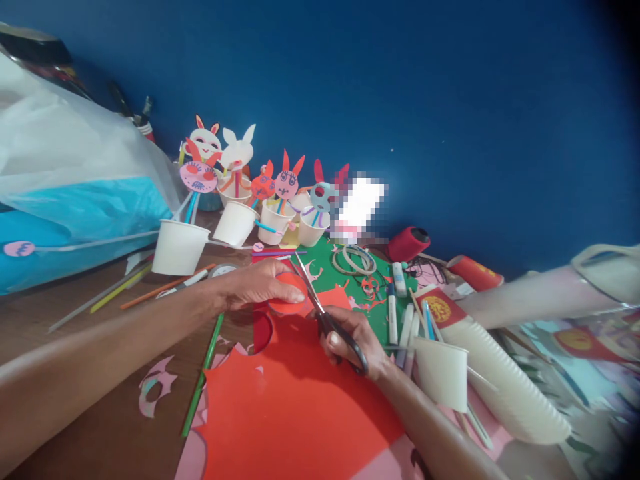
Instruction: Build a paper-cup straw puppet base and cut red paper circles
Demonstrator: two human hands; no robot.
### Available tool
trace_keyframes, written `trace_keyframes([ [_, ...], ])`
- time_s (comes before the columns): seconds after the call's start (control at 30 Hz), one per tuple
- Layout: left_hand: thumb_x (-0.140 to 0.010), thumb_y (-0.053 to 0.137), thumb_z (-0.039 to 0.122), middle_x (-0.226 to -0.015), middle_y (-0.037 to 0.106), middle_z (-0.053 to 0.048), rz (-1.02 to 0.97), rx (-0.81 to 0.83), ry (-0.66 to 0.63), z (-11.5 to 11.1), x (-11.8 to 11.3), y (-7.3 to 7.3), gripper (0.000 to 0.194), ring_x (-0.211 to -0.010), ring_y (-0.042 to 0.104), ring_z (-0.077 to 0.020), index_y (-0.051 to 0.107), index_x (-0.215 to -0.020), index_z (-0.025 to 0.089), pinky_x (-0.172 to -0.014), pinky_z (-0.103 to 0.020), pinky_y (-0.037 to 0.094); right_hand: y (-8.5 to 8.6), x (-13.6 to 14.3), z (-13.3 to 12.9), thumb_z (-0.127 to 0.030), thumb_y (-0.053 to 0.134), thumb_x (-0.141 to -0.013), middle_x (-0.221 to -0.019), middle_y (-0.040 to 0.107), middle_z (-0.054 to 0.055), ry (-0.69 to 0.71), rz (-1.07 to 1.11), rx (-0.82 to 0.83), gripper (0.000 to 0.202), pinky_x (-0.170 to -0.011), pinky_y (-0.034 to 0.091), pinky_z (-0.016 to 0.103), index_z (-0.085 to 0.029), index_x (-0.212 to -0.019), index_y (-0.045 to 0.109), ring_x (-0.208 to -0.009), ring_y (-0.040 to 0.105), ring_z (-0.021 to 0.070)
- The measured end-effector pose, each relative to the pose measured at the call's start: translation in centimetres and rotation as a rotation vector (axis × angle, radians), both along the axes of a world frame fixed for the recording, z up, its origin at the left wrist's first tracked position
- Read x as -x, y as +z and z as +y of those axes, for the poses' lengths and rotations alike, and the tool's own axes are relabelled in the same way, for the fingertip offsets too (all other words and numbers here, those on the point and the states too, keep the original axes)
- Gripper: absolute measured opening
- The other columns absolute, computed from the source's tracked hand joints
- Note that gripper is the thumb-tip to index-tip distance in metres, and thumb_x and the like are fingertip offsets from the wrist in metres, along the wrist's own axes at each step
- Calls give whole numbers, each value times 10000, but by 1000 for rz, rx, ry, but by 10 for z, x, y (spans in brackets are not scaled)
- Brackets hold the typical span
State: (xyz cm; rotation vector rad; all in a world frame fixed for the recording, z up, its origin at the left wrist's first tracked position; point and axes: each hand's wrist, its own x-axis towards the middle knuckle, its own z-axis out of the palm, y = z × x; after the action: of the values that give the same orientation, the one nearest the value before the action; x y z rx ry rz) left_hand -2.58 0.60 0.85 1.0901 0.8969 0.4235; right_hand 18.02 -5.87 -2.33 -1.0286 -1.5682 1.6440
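My left hand pinches a small red paper piece between thumb and fingers. My right hand is closed around the black handles of the scissors. The scissor blades are slightly apart and point up and away, at the right edge of the red piece. Below both hands lies a large orange-red sheet with cut edges, over pink paper.
Paper cups with paper animal faces stand at the back against the blue wall. Markers, a white cup and stacked cups lie right. A plastic bag is left; paper scraps lie on the table.
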Motion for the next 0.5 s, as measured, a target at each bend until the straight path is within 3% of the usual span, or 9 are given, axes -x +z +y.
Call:
trace_keyframes([
  [0.17, -614, 668, 197, -650, 654, -11, 46, -10, -20, 0, 0, 4, 89, -542, 565, -112, 653, -693, 158, -525, -205, 416, -3, -1, 0, -560, 589, -717, -534, 476, -41, 56, -2, -19, 526, -436, 301, 212, -129, -1017, 546, -439, 405, 77],
  [0.5, -635, 656, 185, -681, 637, -12, 5, -22, -47, 1, 0, -2, 104, -600, 567, -111, 646, -729, 143, -576, -204, 415, -1, -2, 1, -546, 588, -729, -561, 467, -36, 62, -49, -63, 509, -446, 299, 213, -130, -1020, 556, -458, 401, 78],
])
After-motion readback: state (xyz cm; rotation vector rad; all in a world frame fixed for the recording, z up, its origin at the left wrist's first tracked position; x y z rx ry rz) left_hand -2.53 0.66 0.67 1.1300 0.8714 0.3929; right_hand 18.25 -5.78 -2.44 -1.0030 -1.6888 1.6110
